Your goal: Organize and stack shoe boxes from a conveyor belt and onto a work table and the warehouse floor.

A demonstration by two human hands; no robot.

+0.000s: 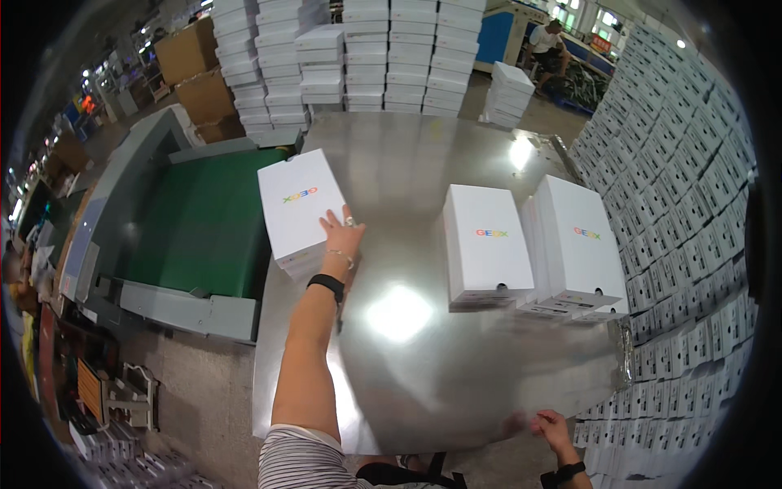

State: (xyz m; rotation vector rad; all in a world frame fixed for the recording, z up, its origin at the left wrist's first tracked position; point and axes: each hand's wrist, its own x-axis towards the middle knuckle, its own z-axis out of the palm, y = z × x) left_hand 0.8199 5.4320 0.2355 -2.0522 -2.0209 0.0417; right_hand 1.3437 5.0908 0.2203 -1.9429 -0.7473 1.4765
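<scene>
A white shoebox with a coloured logo on its lid stands on top of others at the left side of a shiny metal table, beside a green conveyor belt. My left hand lies on this box's right edge, fingers spread over the lid. Down by the table's front right edge is my right hand, its fingers curled in, with nothing visible in them. On the table's right half sit another white shoebox and, just right of it, a group of stacked shoeboxes.
The green conveyor belt adjoins the table on the left. White boxes rise in tall stacks behind the table, and a high wall of boxes runs along the right. Brown cartons stand back left. Another person sits far back.
</scene>
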